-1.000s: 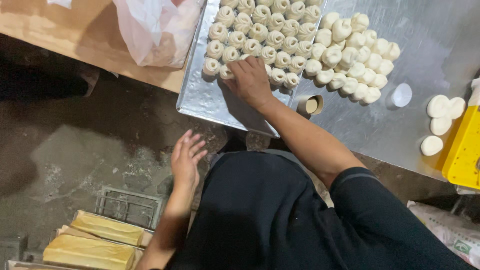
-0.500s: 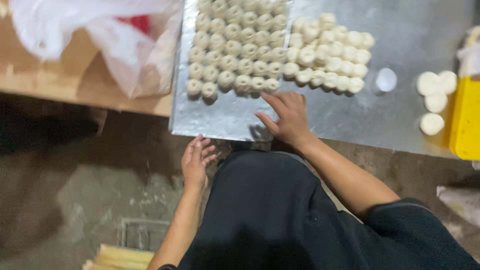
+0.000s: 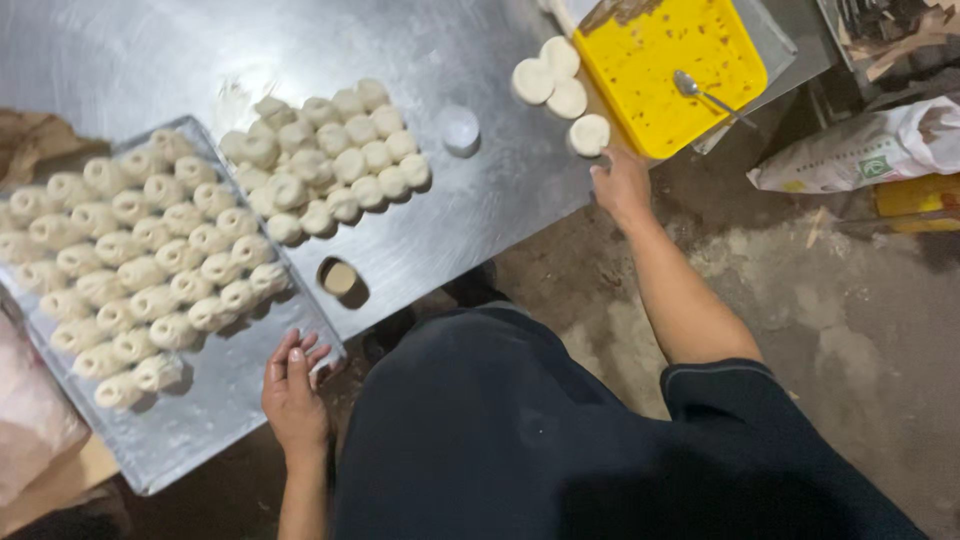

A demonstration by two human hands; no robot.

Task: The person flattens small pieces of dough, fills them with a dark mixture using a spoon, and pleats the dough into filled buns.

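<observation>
My left hand [image 3: 295, 385] lies flat with its fingers on the near corner of a metal tray [image 3: 200, 430] and holds nothing. Rows of several round dough balls [image 3: 140, 270] fill the tray. My right hand [image 3: 620, 185] is stretched out to the edge of the steel table [image 3: 480, 210]. Its thumb sits just below a flat dough disc [image 3: 588, 135], and its fingertips are hidden at the edge. Two more discs [image 3: 548, 70] lie beside a yellow tray [image 3: 660, 70] with a spoon [image 3: 705, 95] in it.
A second cluster of dough balls [image 3: 330, 165] sits loose on the table. A small round cup [image 3: 340, 278] and a white lid [image 3: 459, 128] stand near it. A printed sack [image 3: 860, 150] lies on the concrete floor at right, and a plastic bag [image 3: 30, 420] at far left.
My right hand has left the table in front of me and reached far right to the discs by the yellow tray. My left hand has risen from below onto the tray corner.
</observation>
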